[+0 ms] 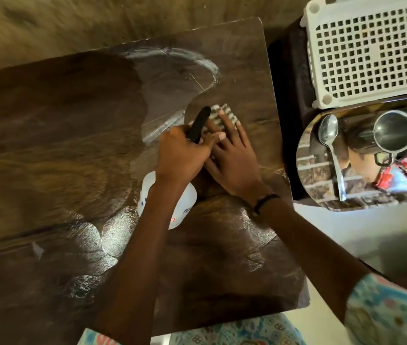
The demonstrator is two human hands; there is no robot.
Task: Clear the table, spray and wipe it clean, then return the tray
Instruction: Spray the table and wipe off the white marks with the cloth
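Observation:
My left hand [182, 150] grips the black trigger head [198, 125] of a white spray bottle [177, 207], whose body hangs below my wrist over the dark wooden table [60, 145]. My right hand [232, 158] lies flat with straight fingers on a checked cloth [218, 114], pressing it to the tabletop near the right edge. Wet streaks and foam arcs [172, 58] show on the wood. The shiny steel tray [322, 185] sits off the table to the right, carrying a spoon [332, 150] and two steel cups [394, 131].
A white perforated plastic crate [371, 53] stands upside down at the upper right, beside the tray on a dark surface. Pale floor shows below the tray. A small scrap [37, 250] lies on the table's left part.

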